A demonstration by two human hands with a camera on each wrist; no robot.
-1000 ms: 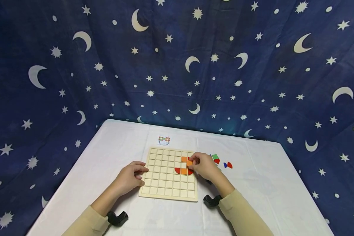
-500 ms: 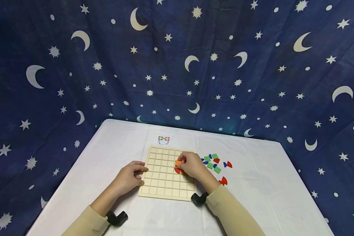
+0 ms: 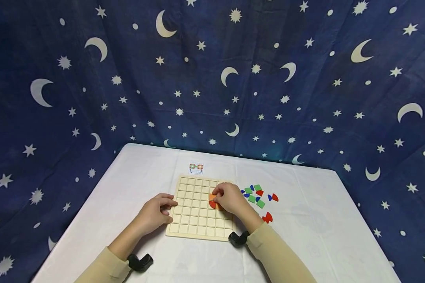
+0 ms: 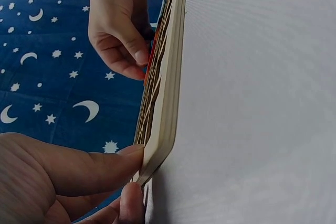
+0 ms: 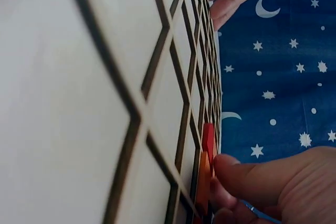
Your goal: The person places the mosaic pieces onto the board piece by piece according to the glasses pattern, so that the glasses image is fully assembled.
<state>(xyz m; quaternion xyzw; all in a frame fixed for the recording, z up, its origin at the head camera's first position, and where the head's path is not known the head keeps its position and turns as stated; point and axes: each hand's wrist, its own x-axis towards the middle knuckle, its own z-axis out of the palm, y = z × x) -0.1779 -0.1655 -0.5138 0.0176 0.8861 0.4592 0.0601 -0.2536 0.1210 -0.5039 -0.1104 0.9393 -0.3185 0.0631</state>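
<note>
A square wooden grid board (image 3: 197,221) lies on the white-covered table. My right hand (image 3: 229,198) pinches an orange square tile (image 3: 211,197) at a cell on the board's right side. Just nearer than it sits a red quarter-circle tile (image 3: 212,204). The right wrist view shows the thumb close against the orange tile (image 5: 202,187), with a red tile (image 5: 208,139) beyond. Other pieces there are hidden by the hand. Along the board's left edge, my left hand (image 3: 155,213) rests its thumb and fingers on the rim; the left wrist view shows the thumb (image 4: 105,170) touching that rim.
Green squares (image 3: 252,199), blue pieces (image 3: 252,187) and red pieces (image 3: 267,217) lie scattered right of the board. A small printed pattern card (image 3: 196,168) lies behind it. A dark blue curtain (image 3: 205,78) with moons and stars stands behind the table.
My right hand has moved left with the orange tile, then lowered it into a cell beyond the red quarter-circle. The left hand stays at the board's edge.
</note>
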